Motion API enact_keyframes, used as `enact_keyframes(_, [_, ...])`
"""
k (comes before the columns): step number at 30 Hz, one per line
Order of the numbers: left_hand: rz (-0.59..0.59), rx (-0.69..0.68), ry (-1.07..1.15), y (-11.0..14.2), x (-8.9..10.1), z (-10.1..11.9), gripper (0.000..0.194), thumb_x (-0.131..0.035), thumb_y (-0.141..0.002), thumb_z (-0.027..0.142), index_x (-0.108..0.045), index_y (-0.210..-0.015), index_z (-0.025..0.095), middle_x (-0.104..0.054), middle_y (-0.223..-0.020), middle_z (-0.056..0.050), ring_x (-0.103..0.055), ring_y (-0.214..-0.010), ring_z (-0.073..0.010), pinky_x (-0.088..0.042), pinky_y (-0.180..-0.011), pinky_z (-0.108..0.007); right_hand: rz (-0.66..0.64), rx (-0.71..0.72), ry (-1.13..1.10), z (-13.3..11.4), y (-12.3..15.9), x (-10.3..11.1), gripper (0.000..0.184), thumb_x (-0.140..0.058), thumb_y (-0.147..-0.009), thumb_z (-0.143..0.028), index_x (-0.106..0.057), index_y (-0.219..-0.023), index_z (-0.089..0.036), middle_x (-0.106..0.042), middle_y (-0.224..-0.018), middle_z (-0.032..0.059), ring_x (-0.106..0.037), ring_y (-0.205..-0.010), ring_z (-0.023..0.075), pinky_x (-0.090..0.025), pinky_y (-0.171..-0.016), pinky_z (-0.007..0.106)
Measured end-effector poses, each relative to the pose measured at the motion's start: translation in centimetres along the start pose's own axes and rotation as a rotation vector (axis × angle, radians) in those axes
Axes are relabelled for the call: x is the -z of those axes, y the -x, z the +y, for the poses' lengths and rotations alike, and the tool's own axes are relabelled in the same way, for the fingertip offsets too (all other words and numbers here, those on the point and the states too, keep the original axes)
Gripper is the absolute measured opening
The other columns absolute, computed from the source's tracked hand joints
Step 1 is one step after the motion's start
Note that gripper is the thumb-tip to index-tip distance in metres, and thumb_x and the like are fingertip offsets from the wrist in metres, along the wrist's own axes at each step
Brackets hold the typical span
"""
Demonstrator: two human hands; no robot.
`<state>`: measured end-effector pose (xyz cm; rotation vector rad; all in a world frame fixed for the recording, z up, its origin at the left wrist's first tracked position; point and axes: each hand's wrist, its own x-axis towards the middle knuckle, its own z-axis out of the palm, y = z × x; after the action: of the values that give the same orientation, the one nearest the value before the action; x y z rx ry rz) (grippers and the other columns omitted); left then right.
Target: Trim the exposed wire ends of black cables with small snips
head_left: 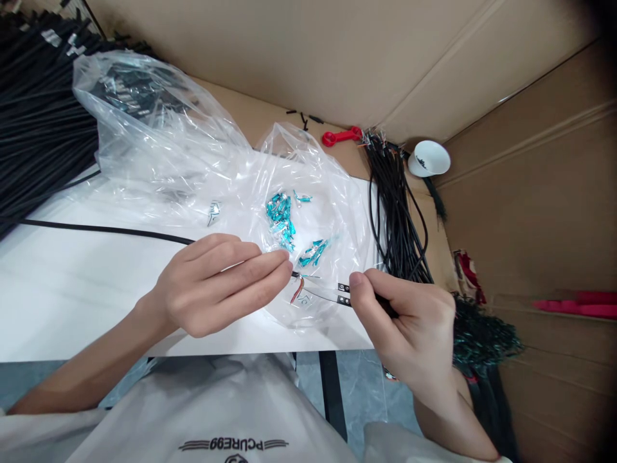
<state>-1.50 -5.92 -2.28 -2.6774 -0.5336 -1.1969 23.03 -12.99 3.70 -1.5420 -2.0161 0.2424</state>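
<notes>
Cable (110, 228): from the left across the white worktop (72, 302), end held in the left hand's (216, 283) grip.
Tweezers (344, 300): in the right hand's (409, 315) grip, tips at the coloured wires (297, 292); whether touching, I cannot tell.
Wires: seemingly being sorted; next move likely calls for a steady cable and fine pinch.

Toward the far right, a white cup (428, 159), dark specks inside. Left of it, a red piece (346, 136), ringed at one end. Along the back and right, brown cardboard (347, 58). At far right, something pink (576, 307), hard to identify. Below, grey tiles (359, 386) and a black bar (332, 399).
</notes>
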Motion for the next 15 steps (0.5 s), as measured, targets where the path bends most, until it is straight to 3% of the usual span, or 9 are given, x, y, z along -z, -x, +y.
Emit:
enact_keyframes(7, [-0.012, 0.03, 0.01, -0.2, 0.0, -0.1, 0.046, -0.047, -0.096, 0.004, -0.064, -0.13, 0.029, -0.074, -0.119, 0.005, -0.068, -0.089, -0.0148, -0.058, -0.072, -0.029, 0.028, -0.006, 0.0, 0.0, 0.1, 0.2, 0.044, -0.056, -0.091, -0.012, -0.03, -0.057, -0.019, -0.017, -0.054, -0.0074, -0.018, -0.045, 0.0044, -0.016, -0.043, 0.024])
enact_keyframes(15, [-0.111, 0.186, 0.185, 0.8, -0.2, -0.1, 0.062, -0.047, -0.097, 0.01, -0.042, -0.15, 0.041, -0.072, -0.123, 0.006, -0.07, -0.087, -0.0194, -0.059, -0.073, -0.035, 0.053, 0.004, 0.031, -0.1, 0.1, 0.0, 0.044, -0.056, -0.09, -0.011, -0.029, -0.056, -0.019, -0.018, -0.053, -0.0074, -0.017, -0.044, 0.0051, -0.016, -0.042, 0.025])
